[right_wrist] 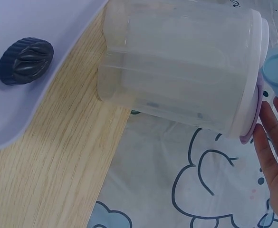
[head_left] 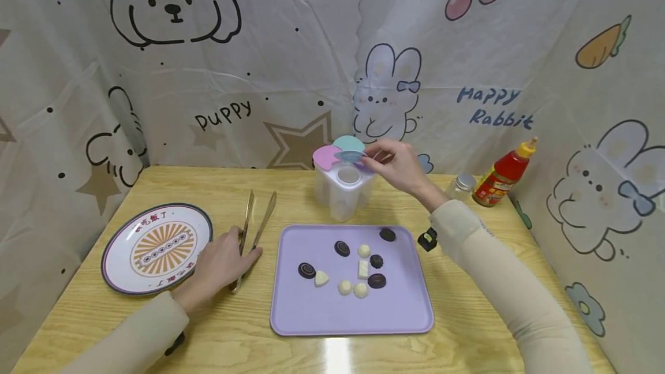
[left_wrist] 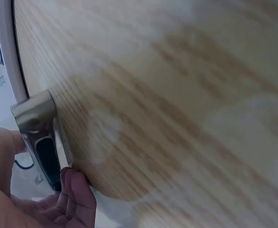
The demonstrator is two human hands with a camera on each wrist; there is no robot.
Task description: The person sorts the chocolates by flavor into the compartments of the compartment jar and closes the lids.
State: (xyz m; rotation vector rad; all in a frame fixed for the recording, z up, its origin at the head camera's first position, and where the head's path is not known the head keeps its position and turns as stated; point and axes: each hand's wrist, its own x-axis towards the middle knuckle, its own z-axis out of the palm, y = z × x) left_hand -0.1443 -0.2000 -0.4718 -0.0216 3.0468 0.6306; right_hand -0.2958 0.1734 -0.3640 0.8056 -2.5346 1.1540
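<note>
At the back of the table stands a clear canister [head_left: 343, 195] with pink, green, blue and purple flip lids. My right hand [head_left: 396, 167] pinches the edge of the raised blue lid [head_left: 350, 156], and a round opening shows below it. In the right wrist view, two fingers [right_wrist: 268, 154] extend beside the canister's purple lid [right_wrist: 253, 114]. My left hand [head_left: 220, 264] grips metal tongs [head_left: 248, 247] on the table, their arms spread apart and pointing away from me. The left wrist view shows thumb and fingers either side of the tongs' end [left_wrist: 36, 128].
Several dark and white chocolates [head_left: 362, 270] lie on a purple tray [head_left: 312, 319] in front of the canister. A white patterned plate [head_left: 122, 247] sits at the left. A red sauce bottle [head_left: 504, 172] and a small lidded jar [head_left: 461, 186] stand at the back right, near the curtain.
</note>
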